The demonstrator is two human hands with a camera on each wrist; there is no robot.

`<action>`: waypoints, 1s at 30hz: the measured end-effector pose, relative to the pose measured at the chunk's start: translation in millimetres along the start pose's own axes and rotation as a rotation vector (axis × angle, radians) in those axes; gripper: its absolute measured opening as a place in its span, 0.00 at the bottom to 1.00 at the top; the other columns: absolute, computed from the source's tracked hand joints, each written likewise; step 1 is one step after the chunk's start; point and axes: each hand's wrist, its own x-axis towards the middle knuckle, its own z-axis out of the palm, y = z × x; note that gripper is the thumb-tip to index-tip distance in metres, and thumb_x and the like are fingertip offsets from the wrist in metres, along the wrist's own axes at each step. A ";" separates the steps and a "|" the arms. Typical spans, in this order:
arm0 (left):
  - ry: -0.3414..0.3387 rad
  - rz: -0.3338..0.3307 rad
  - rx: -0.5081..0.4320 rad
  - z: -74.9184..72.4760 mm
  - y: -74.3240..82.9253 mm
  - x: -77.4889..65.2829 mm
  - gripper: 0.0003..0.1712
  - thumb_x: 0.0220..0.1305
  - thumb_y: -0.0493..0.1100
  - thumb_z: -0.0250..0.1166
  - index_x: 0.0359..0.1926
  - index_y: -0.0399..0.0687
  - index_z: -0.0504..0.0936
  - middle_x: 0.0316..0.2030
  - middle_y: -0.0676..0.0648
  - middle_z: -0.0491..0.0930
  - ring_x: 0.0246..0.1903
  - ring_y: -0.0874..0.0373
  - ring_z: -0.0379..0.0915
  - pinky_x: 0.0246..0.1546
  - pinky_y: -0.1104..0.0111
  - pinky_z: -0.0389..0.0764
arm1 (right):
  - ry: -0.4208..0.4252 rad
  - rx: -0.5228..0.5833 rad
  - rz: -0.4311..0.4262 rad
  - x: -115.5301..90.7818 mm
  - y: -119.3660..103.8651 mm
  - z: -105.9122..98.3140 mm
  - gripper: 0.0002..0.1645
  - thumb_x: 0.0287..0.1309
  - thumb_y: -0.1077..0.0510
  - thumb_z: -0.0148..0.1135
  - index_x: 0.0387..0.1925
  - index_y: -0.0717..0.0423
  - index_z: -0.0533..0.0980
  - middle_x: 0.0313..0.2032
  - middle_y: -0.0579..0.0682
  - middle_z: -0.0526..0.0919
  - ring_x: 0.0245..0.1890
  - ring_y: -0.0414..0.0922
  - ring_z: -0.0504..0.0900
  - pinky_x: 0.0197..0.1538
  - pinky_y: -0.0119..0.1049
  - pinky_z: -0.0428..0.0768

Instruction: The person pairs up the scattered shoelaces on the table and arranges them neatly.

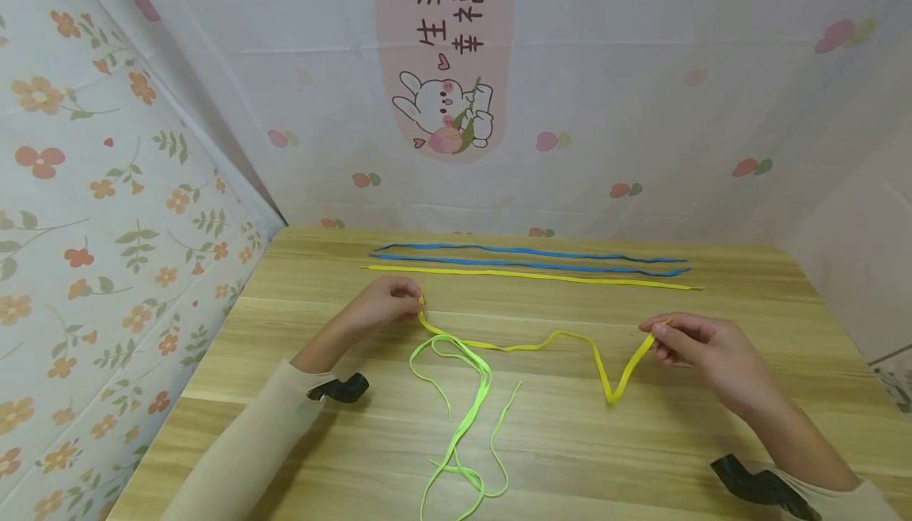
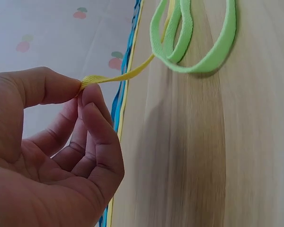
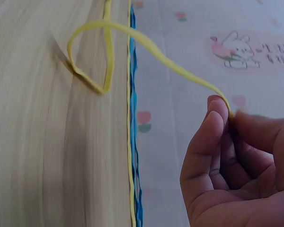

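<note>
above the wooden table (image 1: 606, 458), the left hand (image 1: 388, 299) pinches a yellow lace (image 1: 559, 332) close to one end, thumb against index finger, with the other fingers curled loosely inward. on the opposite side, the right hand (image 1: 701, 347) grasps the same lace near its other end, again between thumb and fingertips. the lace runs slack from hand to hand: it dips from the left fingers, wavers along the middle, then drops into a sharp v-shaped bend before rising to the right hand. in the right wrist view the slack shows as a wide curve with a narrow fold beyond it.

near the left hand, the held lace meets the top loops of a lime green lace (image 1: 472, 414), and the left wrist view shows a green loop covering part of it. the green one lies in loose loops and crossings toward the person, with two thin ends stretching out to either side.

farther away, a straight yellow lace (image 1: 530, 275) lies along the table, just beside two blue laces (image 1: 530, 264), all roughly parallel to the back edge. behind them hangs a white cloth (image 1: 677, 93) with a printed rabbit (image 1: 445, 109); at the left is a flowered cloth (image 1: 78, 252). both sleeves are beige, each with a black strap at the wrist.
</note>
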 end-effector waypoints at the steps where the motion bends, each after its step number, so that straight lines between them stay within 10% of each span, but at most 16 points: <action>1: 0.003 -0.002 -0.013 -1.6 -0.4 -1.6 0.02 0.73 0.32 0.67 0.40 0.37 0.83 0.35 0.48 0.83 0.38 0.56 0.81 0.45 0.68 0.83 | 0.009 0.004 0.004 -0.6 1.7 -2.4 0.15 0.85 0.62 0.57 0.54 0.68 0.85 0.41 0.49 0.90 0.37 0.45 0.87 0.44 0.34 0.88; 30: 0.178 -0.077 -0.116 -45.8 -18.0 -11.3 0.06 0.77 0.38 0.69 0.42 0.38 0.85 0.37 0.50 0.88 0.43 0.56 0.85 0.48 0.66 0.84 | 0.235 0.649 -0.012 -2.8 43.3 -56.3 0.21 0.75 0.82 0.52 0.42 0.67 0.89 0.40 0.56 0.94 0.37 0.44 0.94 0.43 0.33 0.89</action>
